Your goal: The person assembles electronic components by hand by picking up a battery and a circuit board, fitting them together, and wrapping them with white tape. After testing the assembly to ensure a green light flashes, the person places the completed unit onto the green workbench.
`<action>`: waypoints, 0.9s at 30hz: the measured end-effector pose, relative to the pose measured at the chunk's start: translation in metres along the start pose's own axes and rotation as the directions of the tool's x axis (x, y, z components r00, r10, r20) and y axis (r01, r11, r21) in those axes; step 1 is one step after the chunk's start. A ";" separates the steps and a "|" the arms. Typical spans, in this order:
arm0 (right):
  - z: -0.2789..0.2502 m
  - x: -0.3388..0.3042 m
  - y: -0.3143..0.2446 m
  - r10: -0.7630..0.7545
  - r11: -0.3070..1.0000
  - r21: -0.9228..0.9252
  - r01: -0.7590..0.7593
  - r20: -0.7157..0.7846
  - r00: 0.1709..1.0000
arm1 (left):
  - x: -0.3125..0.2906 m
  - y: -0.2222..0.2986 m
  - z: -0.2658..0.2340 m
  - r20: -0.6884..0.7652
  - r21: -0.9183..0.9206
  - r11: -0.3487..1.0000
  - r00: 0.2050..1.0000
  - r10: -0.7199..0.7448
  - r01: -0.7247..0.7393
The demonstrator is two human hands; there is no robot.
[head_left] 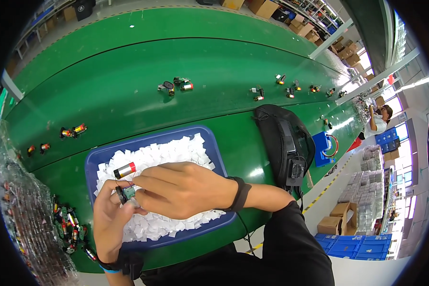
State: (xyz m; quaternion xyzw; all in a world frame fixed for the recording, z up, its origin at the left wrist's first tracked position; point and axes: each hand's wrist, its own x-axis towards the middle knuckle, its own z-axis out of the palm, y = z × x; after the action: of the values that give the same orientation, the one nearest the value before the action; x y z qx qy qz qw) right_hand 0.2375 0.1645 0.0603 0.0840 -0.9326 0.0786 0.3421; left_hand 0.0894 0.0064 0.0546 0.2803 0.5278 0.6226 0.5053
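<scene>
Over a blue tray (217, 164) full of small white pieces (157, 155), my left hand (110, 214) is closed on a small green circuit board (129, 192) with a round black part (120, 195) at its edge. Thin wires run from the board to a cylindrical battery (125, 170), silver with a red end, which sticks out beyond my fingers. From the right, my right hand (181, 188) reaches across with its fingertips pinched on the board. A pale bit shows between the hands below the board; its kind I cannot tell. The right fingers hide part of the board.
Similar battery-and-board units lie along the green bench (214, 62), and a pile of them (69, 224) is at left beside stacked clear plastic trays (28, 209). Right of the tray are a black bag (286, 143) and a blue tape dispenser (323, 150). A person (377, 121) is far right.
</scene>
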 end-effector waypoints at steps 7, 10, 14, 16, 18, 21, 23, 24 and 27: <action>-0.002 -0.003 -0.001 0.003 0.998 -0.058 -0.004 -0.026 1.000 | 0.003 -0.007 -0.013 0.008 0.010 0.999 0.999 0.047 -0.047; -0.004 -0.002 -0.003 0.008 0.997 -0.081 -0.010 -0.022 1.000 | 0.002 -0.010 -0.019 0.026 0.019 0.999 0.999 0.046 -0.046; -0.006 -0.002 -0.002 0.030 0.997 -0.077 -0.032 -0.034 0.999 | 0.004 -0.014 -0.017 0.016 0.028 0.998 0.998 0.058 -0.058; -0.005 -0.004 -0.001 0.039 0.997 -0.067 -0.042 -0.042 0.998 | 0.004 -0.014 -0.014 0.005 0.031 0.997 0.998 0.064 -0.064; -0.002 -0.006 0.001 0.124 0.990 -0.079 -0.119 0.059 0.990 | 0.004 -0.012 -0.007 -0.053 0.175 0.982 0.995 0.087 -0.076; -0.008 -0.004 0.004 0.198 0.980 -0.023 -0.196 0.100 0.975 | 0.003 -0.005 0.002 -0.082 0.247 0.967 0.993 0.086 -0.063; -0.016 -0.002 0.007 0.266 0.956 0.107 -0.274 0.086 0.960 | 0.002 -0.002 0.005 -0.080 0.250 0.968 0.995 0.053 -0.031; -0.016 -0.003 0.007 0.264 0.956 0.109 -0.273 0.088 0.960 | 0.001 -0.003 0.007 -0.083 0.249 0.968 0.995 0.052 -0.030; -0.019 -0.004 0.006 0.400 0.902 0.118 -0.416 0.136 0.906 | 0.002 -0.007 0.009 -0.086 0.367 0.925 0.987 0.135 -0.094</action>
State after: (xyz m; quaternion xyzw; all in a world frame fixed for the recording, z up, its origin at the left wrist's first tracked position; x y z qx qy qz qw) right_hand 0.2510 0.1748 0.0714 -0.0847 -0.9385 0.2111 0.2599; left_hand 0.0990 0.0114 0.0500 0.3643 0.6430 0.5577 0.3779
